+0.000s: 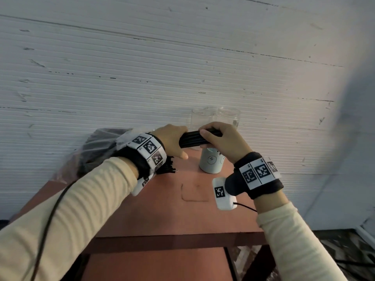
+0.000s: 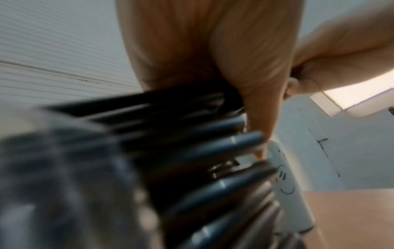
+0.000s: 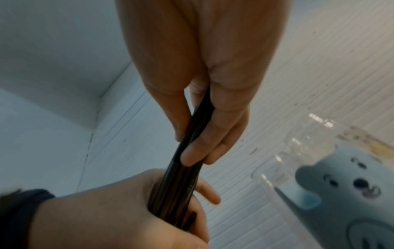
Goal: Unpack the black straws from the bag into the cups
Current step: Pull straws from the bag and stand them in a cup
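I see the reddish table (image 1: 172,216) filling the lower centre; at left of centre lies the clear bag (image 1: 95,151) with straws inside; my left hand (image 1: 172,141) and right hand (image 1: 222,140) both curl round one bundle of black straws (image 1: 191,139) mid-frame, above the pale mug (image 1: 211,162); two clear cups (image 1: 215,116) stand behind

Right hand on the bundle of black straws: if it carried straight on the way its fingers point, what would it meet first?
Most likely the left hand, gripping the same black straw bundle right next to the right hand; depth looks close.
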Demonstrator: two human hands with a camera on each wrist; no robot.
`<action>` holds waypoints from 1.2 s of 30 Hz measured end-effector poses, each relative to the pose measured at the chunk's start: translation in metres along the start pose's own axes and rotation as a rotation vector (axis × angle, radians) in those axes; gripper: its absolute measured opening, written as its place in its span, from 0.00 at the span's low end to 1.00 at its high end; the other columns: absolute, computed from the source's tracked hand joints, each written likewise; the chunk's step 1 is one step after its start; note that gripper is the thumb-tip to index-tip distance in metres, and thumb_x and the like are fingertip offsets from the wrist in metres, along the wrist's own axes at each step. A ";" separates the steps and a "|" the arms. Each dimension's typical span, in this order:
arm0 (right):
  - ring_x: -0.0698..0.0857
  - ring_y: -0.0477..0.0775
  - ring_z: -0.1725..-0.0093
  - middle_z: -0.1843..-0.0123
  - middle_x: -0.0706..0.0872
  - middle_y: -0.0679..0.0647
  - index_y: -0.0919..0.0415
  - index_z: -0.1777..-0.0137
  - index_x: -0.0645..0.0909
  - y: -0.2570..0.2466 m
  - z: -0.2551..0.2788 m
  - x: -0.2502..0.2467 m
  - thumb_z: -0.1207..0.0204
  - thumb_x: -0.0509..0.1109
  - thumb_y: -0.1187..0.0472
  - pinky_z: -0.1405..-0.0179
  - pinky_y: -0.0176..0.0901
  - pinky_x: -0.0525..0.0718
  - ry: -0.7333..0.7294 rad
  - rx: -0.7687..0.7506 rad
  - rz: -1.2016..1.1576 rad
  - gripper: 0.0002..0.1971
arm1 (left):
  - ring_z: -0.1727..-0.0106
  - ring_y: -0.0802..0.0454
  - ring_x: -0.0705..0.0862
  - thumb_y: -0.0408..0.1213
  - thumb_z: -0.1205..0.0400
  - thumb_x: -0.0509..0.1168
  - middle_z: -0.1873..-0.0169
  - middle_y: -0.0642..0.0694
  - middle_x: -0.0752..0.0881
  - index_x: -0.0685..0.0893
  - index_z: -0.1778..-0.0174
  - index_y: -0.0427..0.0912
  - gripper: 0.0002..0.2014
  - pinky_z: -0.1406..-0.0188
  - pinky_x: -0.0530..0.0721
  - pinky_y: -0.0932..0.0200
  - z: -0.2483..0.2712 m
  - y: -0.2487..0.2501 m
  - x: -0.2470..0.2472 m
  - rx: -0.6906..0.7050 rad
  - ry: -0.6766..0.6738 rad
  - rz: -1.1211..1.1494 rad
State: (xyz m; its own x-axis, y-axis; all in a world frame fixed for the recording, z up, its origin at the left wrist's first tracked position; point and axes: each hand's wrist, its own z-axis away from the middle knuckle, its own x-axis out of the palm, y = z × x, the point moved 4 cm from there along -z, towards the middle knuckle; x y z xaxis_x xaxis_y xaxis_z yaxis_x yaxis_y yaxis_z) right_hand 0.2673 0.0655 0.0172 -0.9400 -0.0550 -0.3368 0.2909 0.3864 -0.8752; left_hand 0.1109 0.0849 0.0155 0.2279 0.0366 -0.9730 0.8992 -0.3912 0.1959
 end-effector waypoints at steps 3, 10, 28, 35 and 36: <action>0.91 0.47 0.62 0.51 0.88 0.57 0.65 0.45 0.84 -0.012 0.006 -0.015 0.19 0.68 0.66 0.56 0.36 0.89 0.011 -0.045 0.077 0.06 | 0.53 0.46 0.84 0.47 0.26 0.73 0.60 0.49 0.83 0.79 0.52 0.46 0.13 0.58 0.79 0.56 -0.002 0.007 -0.005 0.004 0.077 0.050; 0.86 0.44 0.50 0.51 0.86 0.48 0.56 0.41 0.85 -0.053 0.026 -0.051 0.19 0.69 0.62 0.51 0.40 0.88 0.115 -0.233 0.138 0.09 | 0.58 0.51 0.83 0.47 0.22 0.69 0.62 0.53 0.84 0.81 0.56 0.49 0.07 0.59 0.78 0.57 0.005 0.043 -0.031 0.098 0.269 0.251; 0.82 0.41 0.43 0.44 0.84 0.47 0.59 0.40 0.81 -0.105 0.031 -0.051 0.24 0.67 0.68 0.40 0.44 0.84 0.303 -0.575 0.341 0.13 | 0.63 0.58 0.87 0.45 0.27 0.77 0.66 0.50 0.88 0.86 0.57 0.42 0.12 0.52 0.84 0.59 0.002 0.091 0.000 0.115 0.244 1.103; 0.80 0.46 0.44 0.43 0.85 0.50 0.58 0.39 0.83 -0.044 0.019 -0.023 0.20 0.68 0.58 0.43 0.36 0.75 0.031 -0.328 0.606 0.12 | 0.53 0.49 0.89 0.43 0.27 0.78 0.59 0.40 0.90 0.88 0.59 0.41 0.10 0.42 0.83 0.55 -0.004 0.058 0.061 -0.036 0.046 1.103; 0.79 0.47 0.42 0.41 0.83 0.50 0.57 0.38 0.82 -0.042 0.018 -0.022 0.20 0.68 0.56 0.40 0.36 0.73 0.038 -0.336 0.603 0.12 | 0.52 0.48 0.89 0.43 0.27 0.78 0.58 0.39 0.90 0.87 0.60 0.41 0.10 0.42 0.82 0.56 -0.005 0.056 0.063 -0.035 0.039 1.105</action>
State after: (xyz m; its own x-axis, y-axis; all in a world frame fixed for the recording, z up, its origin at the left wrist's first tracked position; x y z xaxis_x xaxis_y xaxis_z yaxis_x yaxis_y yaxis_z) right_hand 0.2789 0.0338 0.0547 -0.6391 0.2889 -0.7128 0.6992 0.6043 -0.3820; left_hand 0.1773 0.0695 -0.0341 0.9231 -0.2874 -0.2554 0.2030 -0.1998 0.9586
